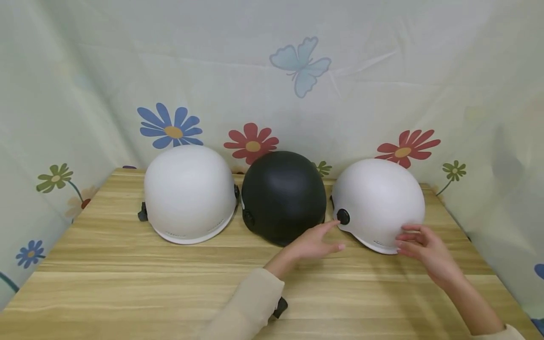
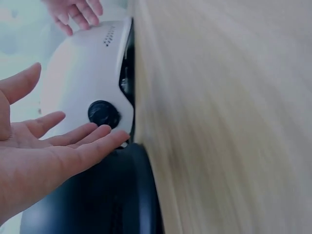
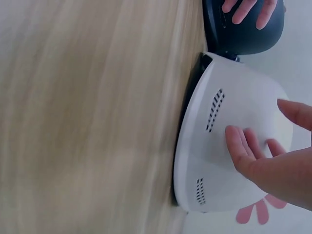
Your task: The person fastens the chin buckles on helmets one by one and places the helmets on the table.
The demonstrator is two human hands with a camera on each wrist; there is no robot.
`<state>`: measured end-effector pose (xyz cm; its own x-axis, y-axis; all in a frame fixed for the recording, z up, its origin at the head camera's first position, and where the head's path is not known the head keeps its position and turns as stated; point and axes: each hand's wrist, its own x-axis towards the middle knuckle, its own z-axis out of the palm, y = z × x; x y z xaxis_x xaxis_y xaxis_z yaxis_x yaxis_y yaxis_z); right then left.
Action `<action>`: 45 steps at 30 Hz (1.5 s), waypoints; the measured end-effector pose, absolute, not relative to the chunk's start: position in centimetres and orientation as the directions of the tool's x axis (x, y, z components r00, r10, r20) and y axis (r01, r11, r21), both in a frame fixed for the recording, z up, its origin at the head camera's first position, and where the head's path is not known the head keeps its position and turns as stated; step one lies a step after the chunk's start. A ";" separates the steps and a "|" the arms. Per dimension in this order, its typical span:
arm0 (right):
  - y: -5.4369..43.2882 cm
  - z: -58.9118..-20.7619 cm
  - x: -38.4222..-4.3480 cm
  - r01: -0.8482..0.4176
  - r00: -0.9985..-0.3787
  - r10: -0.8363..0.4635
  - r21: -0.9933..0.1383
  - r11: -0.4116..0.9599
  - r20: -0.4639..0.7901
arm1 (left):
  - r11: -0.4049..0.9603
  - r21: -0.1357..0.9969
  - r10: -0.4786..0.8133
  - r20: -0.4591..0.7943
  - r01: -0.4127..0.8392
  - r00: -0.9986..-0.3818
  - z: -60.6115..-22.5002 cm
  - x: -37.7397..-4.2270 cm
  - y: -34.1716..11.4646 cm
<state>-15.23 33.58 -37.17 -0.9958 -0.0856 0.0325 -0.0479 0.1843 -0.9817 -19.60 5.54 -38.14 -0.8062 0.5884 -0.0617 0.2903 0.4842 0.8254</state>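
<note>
Pale wood-grain table (image 1: 170,278); flower-printed whitish cloth (image 1: 357,108) behind. White domed helmet (image 1: 382,198) with black side disc (image 1: 343,216) on table's right, left hand (image 1: 312,243) and right hand (image 1: 433,257) near it, both released, fingers loose.

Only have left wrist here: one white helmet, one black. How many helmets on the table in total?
Observer: Three. The head view adds another white helmet, left of the black helmet.
Operator: On my white helmet I see one patch of holes. Any more?
Observer: Yes, the right wrist view shows a second patch near the same lower edge.
Operator: Backdrop is washed out here. Any print above the row?
Observer: Yes, the head view shows a pale blue butterfly up there.
</note>
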 end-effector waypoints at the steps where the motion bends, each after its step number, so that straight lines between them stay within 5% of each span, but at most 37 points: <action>1: 33.4 -37.0 -15.2 -0.056 -0.993 -0.110 -0.980 0.188 0.036 | 0.483 0.825 0.591 -0.061 0.292 -0.804 -38.0 -19.5 5.3; 22: 32.5 -37.1 -15.3 -0.092 -0.964 -0.266 -0.959 0.269 0.018 | 0.505 0.787 0.664 -0.094 0.353 -0.741 -36.2 -19.9 -4.8; 37: 31.4 -37.0 -15.6 -0.085 -0.944 -0.329 -0.938 0.336 -0.032 | 0.454 0.855 0.426 0.042 0.253 -0.904 -37.2 -21.5 -12.2; 45: 30.8 -37.4 -16.1 -0.111 -0.924 -0.382 -0.946 0.304 -0.014 | 0.458 0.886 0.351 -0.104 0.073 -0.931 -37.3 -21.6 -12.6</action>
